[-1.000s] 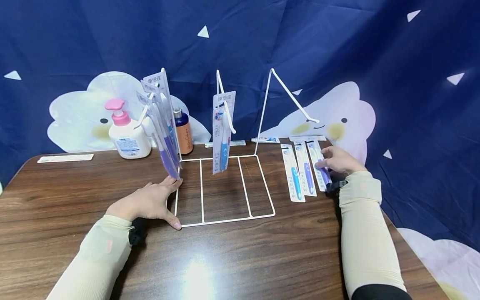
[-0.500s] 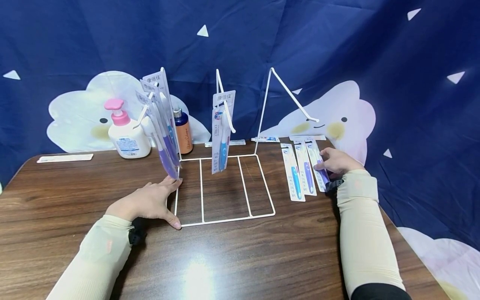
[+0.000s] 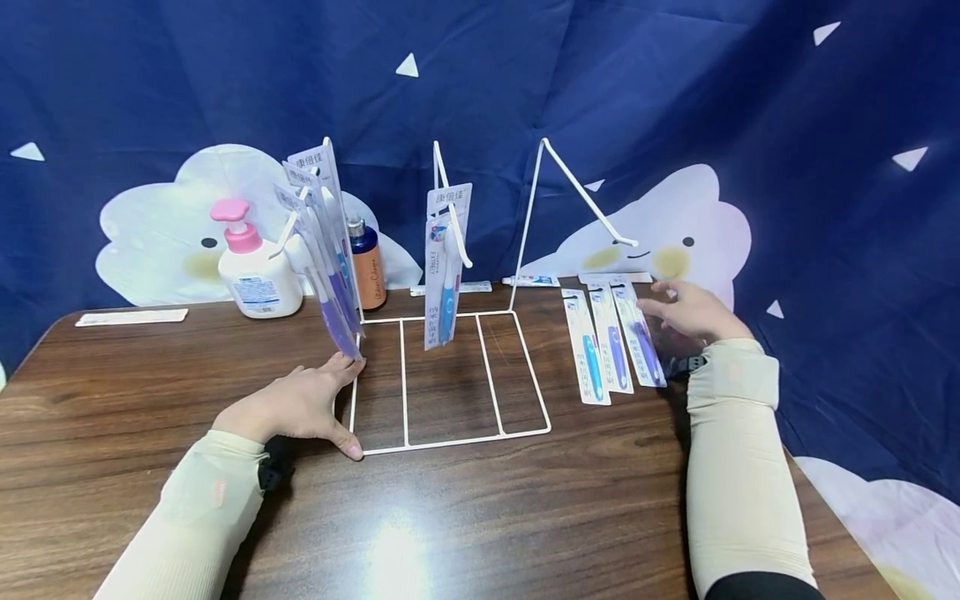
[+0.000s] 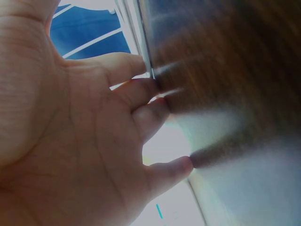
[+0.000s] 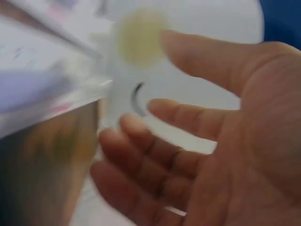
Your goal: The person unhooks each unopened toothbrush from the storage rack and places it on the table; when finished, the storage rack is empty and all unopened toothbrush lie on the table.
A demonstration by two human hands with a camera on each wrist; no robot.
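Note:
A white wire rack with three slanted hooks stands mid-table. Several toothbrush packs hang on its left hook, and others hang on the middle one. The right hook is bare. My left hand lies flat and open on the table, its fingers against the rack's left base wire. Three toothbrush packs lie right of the rack: one blue, one blue-violet, one purple. My right hand hovers open beside the purple pack, its blurred fingers holding nothing.
A pink-pump soap bottle and a brown bottle stand behind the rack's left side. One flat pack lies at the far left, a small tube behind the rack. The table's right edge runs close to my right forearm.
My right hand has come off the purple pack and moved right and back, uncovering it. The left hand and the rack have stayed put.

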